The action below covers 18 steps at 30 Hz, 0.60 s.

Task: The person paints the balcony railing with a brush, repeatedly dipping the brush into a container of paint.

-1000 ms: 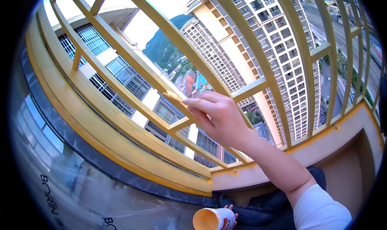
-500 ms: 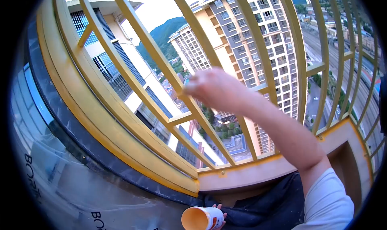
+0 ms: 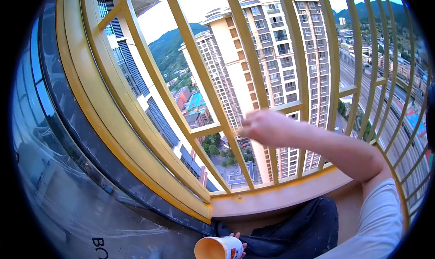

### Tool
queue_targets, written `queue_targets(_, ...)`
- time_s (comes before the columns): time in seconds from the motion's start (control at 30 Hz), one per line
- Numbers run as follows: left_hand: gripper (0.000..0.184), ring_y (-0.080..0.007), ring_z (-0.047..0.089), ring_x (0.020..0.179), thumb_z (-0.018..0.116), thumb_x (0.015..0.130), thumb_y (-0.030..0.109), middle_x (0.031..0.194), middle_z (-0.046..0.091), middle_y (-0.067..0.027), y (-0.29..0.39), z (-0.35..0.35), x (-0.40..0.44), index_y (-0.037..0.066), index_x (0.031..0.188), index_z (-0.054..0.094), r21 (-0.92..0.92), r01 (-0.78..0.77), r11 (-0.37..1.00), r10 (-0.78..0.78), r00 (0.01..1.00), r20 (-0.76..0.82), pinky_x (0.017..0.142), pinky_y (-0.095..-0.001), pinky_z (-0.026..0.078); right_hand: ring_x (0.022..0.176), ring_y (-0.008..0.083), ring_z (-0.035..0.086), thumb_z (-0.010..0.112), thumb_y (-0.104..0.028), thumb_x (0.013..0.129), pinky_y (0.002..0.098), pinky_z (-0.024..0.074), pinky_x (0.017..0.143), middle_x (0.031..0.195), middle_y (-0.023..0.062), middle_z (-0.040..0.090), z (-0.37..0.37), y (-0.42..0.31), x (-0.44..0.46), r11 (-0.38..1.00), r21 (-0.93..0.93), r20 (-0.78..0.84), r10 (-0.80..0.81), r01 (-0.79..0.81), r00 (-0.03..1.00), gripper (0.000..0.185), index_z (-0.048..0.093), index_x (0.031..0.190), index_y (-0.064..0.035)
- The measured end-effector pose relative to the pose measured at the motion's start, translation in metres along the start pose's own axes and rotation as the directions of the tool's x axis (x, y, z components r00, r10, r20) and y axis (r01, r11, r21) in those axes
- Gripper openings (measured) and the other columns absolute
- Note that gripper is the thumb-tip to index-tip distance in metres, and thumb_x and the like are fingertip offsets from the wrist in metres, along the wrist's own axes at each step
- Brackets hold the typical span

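Observation:
My right hand [image 3: 265,128] is raised in front of the yellow railing bars [image 3: 206,80], its fingertips close to one upright bar. Its fingers are drawn together in a closed grip, and whatever they hold is too small and blurred to name. Low in the view, my left hand [image 3: 244,247] is wrapped round the far side of a white cup [image 3: 218,248] with a pale orange inside. The cup is tilted with its mouth toward the left. Only a few fingertips of that hand show.
A wide yellow frame [image 3: 131,136] curves down the left beside a dark edge and film-covered glass [image 3: 90,204]. A pale ledge [image 3: 281,197] runs under the bars. My dark-clothed legs [image 3: 299,234] are below. Tall buildings and a road lie beyond the bars.
The view has turned to the right. My right hand has moved down along the bars from its place half a second ago. The cup stays in my left hand.

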<state>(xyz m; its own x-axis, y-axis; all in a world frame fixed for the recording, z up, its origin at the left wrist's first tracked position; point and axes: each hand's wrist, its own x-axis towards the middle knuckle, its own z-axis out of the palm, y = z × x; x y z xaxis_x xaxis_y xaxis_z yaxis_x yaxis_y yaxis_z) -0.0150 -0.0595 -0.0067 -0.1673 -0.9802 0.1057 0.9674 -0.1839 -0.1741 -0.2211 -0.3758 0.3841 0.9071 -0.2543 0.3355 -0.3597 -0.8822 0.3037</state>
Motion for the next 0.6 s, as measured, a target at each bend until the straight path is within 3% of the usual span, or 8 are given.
queue_targets(0.03,0.076,-0.052,0.029,0.151,0.048,0.106,0.051,0.175,0.012,-0.0012,0.001,0.0,0.001,0.021,0.167,0.014,-0.003,0.002,1.0,-0.002,1.0,0.0,0.112,-0.0732,0.036,0.102,0.0246,0.074,0.062,-0.005,0.099,0.036,0.063,0.092,0.103,0.0128,0.074,0.001,-0.001,-0.007,0.998,0.055,0.068,-0.02,0.017,0.997,0.021,0.075,0.115,-0.0075)
queue_targets(0.17,0.076,-0.0518,0.028,0.151,0.047,0.106,0.051,0.176,0.012,-0.001,0.002,0.0,0.0,0.022,0.167,0.013,0.013,-0.003,1.0,0.003,1.0,0.001,0.112,-0.0732,0.035,0.094,0.0266,0.075,0.065,-0.005,0.097,0.0403,0.0604,0.092,0.099,0.0105,0.076,-0.075,0.044,0.049,0.987,0.036,-0.369,0.161,-0.159,0.915,0.022,0.078,0.114,-0.0103)
queue_targets(0.23,0.076,-0.0518,0.028,0.151,0.047,0.106,0.05,0.176,0.011,-0.0009,0.0,0.002,0.0,0.022,0.168,0.013,0.025,-0.012,1.0,0.012,1.0,0.003,0.112,-0.0732,0.035,0.087,0.0281,0.075,0.064,-0.006,0.097,0.0398,0.0622,0.083,0.094,0.0109,0.075,-0.116,0.054,0.07,0.979,-0.168,-0.798,-0.067,-0.114,0.599,0.021,0.077,0.113,-0.0108)
queue_targets(0.3,0.076,-0.0517,0.028,0.152,0.047,0.106,0.05,0.176,0.011,-0.0008,0.001,0.001,-0.001,0.022,0.168,0.012,0.027,-0.017,0.999,0.017,1.0,0.001,0.112,-0.0733,0.035,0.085,0.0284,0.075,0.062,-0.007,0.099,0.0378,0.0639,0.077,0.09,0.0105,0.074,-0.128,0.043,0.098,0.997,-0.077,-0.926,-0.08,0.021,0.37,0.02,0.075,0.114,-0.0105)
queue_targets(0.4,0.076,-0.0516,0.028,0.152,0.046,0.106,0.05,0.176,0.011,-0.0006,0.001,0.001,-0.005,0.022,0.168,0.012,0.044,-0.027,0.999,0.026,1.0,0.01,0.112,-0.0733,0.035,0.086,0.0256,0.076,0.062,-0.008,0.099,0.0388,0.0645,0.077,0.087,0.0115,0.073,-0.107,0.014,0.142,0.994,-0.094,-0.856,-0.053,-0.053,0.514,0.013,0.073,0.106,-0.0041)
queue_targets(0.43,0.076,-0.0516,0.028,0.152,0.046,0.107,0.05,0.176,0.011,-0.0006,0.001,0.002,-0.006,0.022,0.168,0.011,0.051,-0.028,0.998,0.027,1.0,0.013,0.113,-0.0733,0.035,0.074,0.0176,0.071,0.069,-0.013,0.098,0.0312,0.0626,0.07,0.084,0.0069,0.073,-0.096,0.008,0.152,0.987,-0.12,-0.882,-0.056,-0.109,0.468,0.019,0.075,0.114,-0.0048)
queue_targets(0.53,0.076,-0.0515,0.028,0.152,0.046,0.107,0.05,0.176,0.01,-0.0004,0.002,0.001,-0.013,0.022,0.168,0.011,0.063,-0.039,0.997,0.038,0.999,0.021,0.113,-0.0733,0.035,0.073,0.0189,0.07,0.067,-0.01,0.098,0.0317,0.0632,0.071,0.08,0.008,0.07,-0.065,0.0,0.161,0.986,-0.118,-0.756,-0.014,-0.115,0.655,0.019,0.071,0.115,-0.0031)
queue_targets(0.6,0.076,-0.0514,0.027,0.152,0.046,0.107,0.05,0.176,0.01,-0.0003,0.003,0.0,-0.016,0.022,0.168,0.01,0.065,-0.047,0.997,0.045,0.999,0.026,0.113,-0.0734,0.035,0.077,0.0217,0.072,0.064,-0.008,0.099,0.0344,0.064,0.074,0.08,0.0091,0.069,-0.041,-0.014,0.134,0.987,-0.157,-0.501,-0.05,-0.034,0.864,0.018,0.07,0.115,-0.0027)
